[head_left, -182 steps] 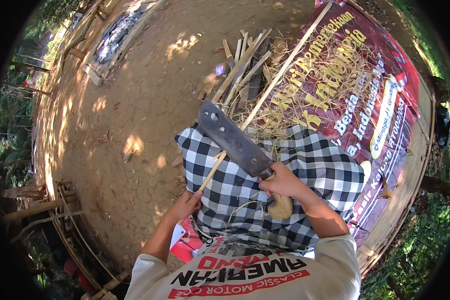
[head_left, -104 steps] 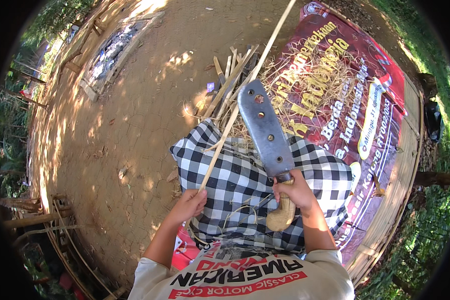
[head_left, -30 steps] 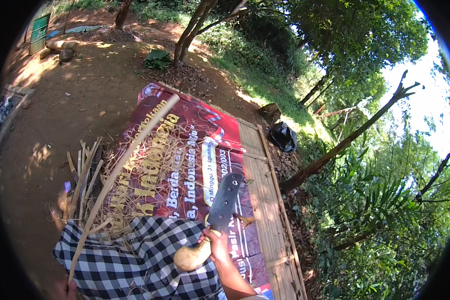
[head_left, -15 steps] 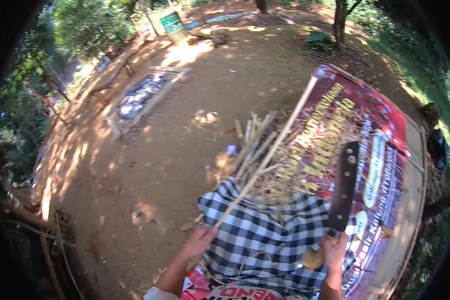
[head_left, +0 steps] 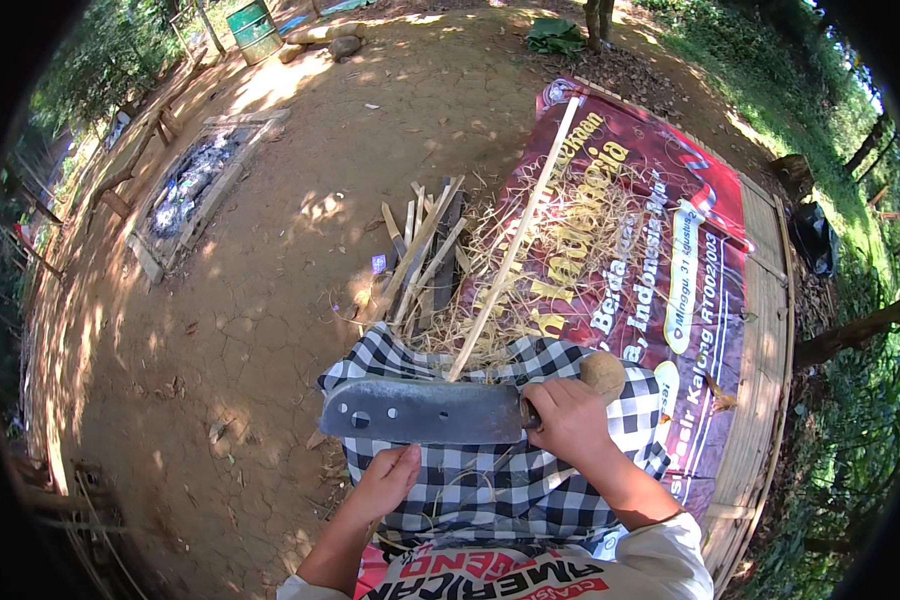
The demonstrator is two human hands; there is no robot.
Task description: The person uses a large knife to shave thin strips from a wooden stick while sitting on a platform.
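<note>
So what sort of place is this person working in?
Outdoors, probably a rural yard or clearing: bare, cracked earth, greenery around the edges, and a wood-edged patch of what looks like ash.

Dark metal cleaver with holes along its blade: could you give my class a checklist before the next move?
Right hand closed on the rounded tan handle of the cleaver: ok.
Left hand well clear of the cleaver: not ok; it appears right by the lower edge.
Left hand's hold on the long, thin, pale stick: cannot tell; the cleaver hides part.
Black-and-white checked cloth over the lap: ok.
Stick's far end visible: ok, against the maroon printed banner.
</note>
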